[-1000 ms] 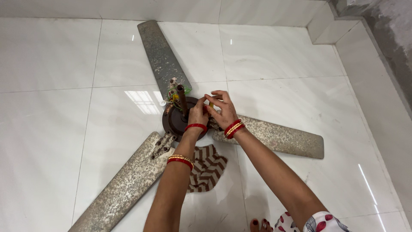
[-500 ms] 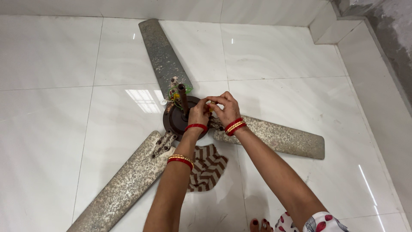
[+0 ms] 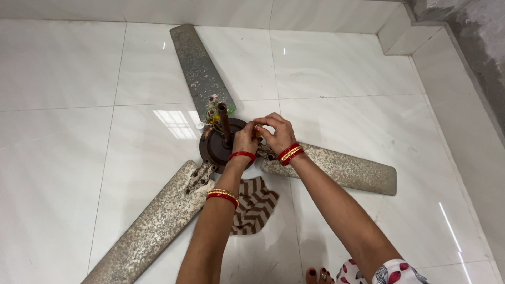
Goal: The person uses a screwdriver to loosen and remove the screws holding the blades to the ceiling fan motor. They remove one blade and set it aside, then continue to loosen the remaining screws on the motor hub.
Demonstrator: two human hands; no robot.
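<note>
Both hands are on the fan hub. My left hand (image 3: pixel 245 140) is curled, fingers bent down onto the right edge of the motor housing (image 3: pixel 216 149). My right hand (image 3: pixel 277 132) meets it fingertip to fingertip just above that edge, pinching something small between them; can't tell what it is, it's hidden by the fingers.

The ceiling fan (image 3: pixel 221 147) lies flat on the floor, hub directly left of and under the grip. Housing is round, dark brown and rusty, with a short brown downrod (image 3: pixel 224 123) sticking up, tilted slightly. Loose wires (image 3: pixel 213 113) in green, yellow and white bunch at the rod's left.

Three blades, grey and heavily speckled with grime: one (image 3: pixel 200 68) runs up away from me, one (image 3: pixel 152 226) down-left, one (image 3: pixel 342 168) to the right, passing under my right wrist.

A brown-and-white zigzag cloth (image 3: pixel 258 205) lies crumpled just below the hub, beside my left forearm. All on glossy white floor tiles (image 3: pixel 63 158).
</note>
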